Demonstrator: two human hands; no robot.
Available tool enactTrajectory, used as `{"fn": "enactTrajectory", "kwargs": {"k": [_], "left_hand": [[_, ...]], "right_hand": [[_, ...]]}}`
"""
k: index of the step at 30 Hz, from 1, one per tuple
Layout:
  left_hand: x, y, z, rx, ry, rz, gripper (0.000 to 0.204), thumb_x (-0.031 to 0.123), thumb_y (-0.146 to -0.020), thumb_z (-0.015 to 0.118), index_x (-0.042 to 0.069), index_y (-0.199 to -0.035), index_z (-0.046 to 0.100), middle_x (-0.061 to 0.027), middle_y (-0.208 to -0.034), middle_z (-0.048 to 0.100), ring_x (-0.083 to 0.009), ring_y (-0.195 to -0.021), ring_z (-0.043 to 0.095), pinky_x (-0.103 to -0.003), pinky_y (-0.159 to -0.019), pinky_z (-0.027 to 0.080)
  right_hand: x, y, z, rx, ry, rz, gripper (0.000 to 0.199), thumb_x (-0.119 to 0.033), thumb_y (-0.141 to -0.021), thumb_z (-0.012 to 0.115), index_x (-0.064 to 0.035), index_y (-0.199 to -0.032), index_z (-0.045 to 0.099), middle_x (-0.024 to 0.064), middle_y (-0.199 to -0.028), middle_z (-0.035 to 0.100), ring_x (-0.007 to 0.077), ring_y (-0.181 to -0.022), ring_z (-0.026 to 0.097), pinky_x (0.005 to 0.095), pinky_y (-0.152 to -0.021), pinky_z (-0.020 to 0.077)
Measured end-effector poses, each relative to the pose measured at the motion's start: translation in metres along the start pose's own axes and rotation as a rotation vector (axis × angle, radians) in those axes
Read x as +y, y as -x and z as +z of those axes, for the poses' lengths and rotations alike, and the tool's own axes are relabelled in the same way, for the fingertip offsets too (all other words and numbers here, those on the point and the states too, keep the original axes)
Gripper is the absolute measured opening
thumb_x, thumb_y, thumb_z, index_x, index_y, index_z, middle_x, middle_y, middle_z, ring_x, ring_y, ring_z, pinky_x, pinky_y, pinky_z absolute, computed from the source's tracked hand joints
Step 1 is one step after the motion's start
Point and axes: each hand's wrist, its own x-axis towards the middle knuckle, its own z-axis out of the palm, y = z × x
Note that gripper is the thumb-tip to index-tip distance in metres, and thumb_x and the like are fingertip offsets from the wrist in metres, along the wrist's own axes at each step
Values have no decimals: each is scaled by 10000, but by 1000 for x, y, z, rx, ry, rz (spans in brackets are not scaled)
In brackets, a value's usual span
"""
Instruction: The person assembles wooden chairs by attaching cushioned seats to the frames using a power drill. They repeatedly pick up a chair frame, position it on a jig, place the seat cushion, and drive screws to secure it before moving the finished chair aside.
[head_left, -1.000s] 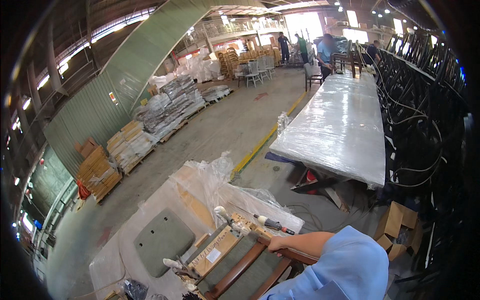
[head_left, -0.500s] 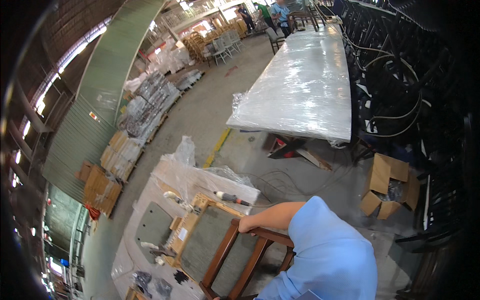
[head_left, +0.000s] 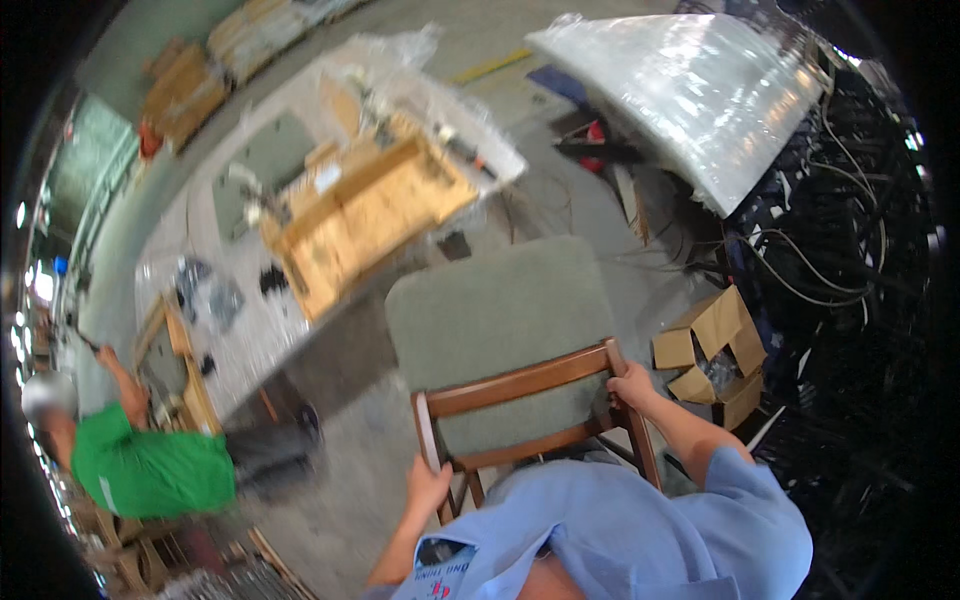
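Note:
Between my hands is a chair with a brown wooden back frame and a grey-green padded seat, which extends away from me. My left hand is closed round the left post of the backrest, near its lower part. On the other side, my right hand grips the right post near its top corner. The chair is off the workbench, close in front of my body. Its legs are mostly hidden below the seat and behind my shirt.
Ahead stands a plastic-covered workbench bearing a wooden jig, a power tool and a grey seat panel. A co-worker in green is at the left. An open cardboard box sits right, beyond it a wrapped table and trailing hoses.
The chair has come off the workbench area toward me, uncovering the wooden jig. My left hand now shows on its left post. My view has swung down and left, bringing in the co-worker.

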Motion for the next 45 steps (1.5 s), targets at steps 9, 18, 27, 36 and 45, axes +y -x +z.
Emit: {"fn": "enactTrajectory", "kwargs": {"k": [9,18,27,36,45], "left_hand": [[124,-10,33,-84,-179,459,406,265,-824,723,-50,-1035,578,-311,-937,678,-503,-930,654,-543,-825,530],[452,14,46,-56,37,1179,306,113,-849,729,-48,-1078,606,-217,-939,720,-316,-880,720,-392,-791,541],[730,-8,98,322,302,1715,213,109,-919,690,-13,-1073,607,-89,-841,665,-159,-766,623,-307,-711,502],[975,-188,200,458,373,1910,290,129,-905,706,-30,-1113,582,-175,-906,661,-310,-806,650,-375,-757,517],[1227,-444,376,295,544,1796,408,96,-860,714,-3,-1224,557,-193,-1033,652,-362,-932,660,-429,-830,515]], "right_hand": [[7,149,-111,466,-279,-31,225,44,-822,563,20,-1044,533,95,-651,570,192,-457,569,322,-403,466],[-126,247,-301,934,-396,-605,229,-44,-835,617,-16,-1059,580,43,-703,598,124,-545,575,266,-520,461],[-240,160,-507,1129,-600,-1165,280,-4,-822,678,17,-1091,603,79,-863,677,150,-664,650,269,-609,539],[-335,-86,-640,1219,-635,-1514,346,63,-799,667,30,-1132,576,80,-913,676,160,-740,657,289,-685,548],[-437,-354,-774,1710,-390,-1311,430,-102,-726,784,-15,-1116,625,94,-939,713,197,-899,693,335,-842,522]]}}
